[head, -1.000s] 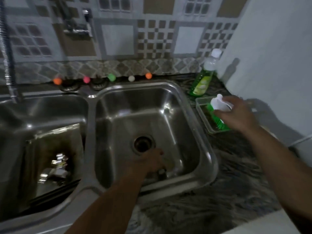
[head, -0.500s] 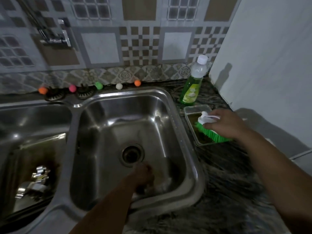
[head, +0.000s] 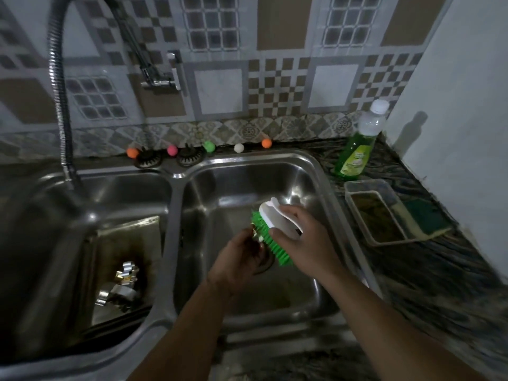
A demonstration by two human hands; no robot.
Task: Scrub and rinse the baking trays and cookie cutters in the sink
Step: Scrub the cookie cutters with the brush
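The right hand (head: 305,240) had carried the brush (head: 270,229) from the dish (head: 354,188) to over the right basin (head: 310,171), gripping it. Its bristles met a small cutter (head: 255,234) pinched in the left hand (head: 239,259); scrubbing looked begun. More cutters (head: 121,284) waited on the tray (head: 148,237) in the left basin.

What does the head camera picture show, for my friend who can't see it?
Over the right sink basin, the right hand holds a green-bristled scrub brush against a small metal thing gripped in the left hand. More metal cutters lie on a tray in the left basin; green dish soap stands on the counter.
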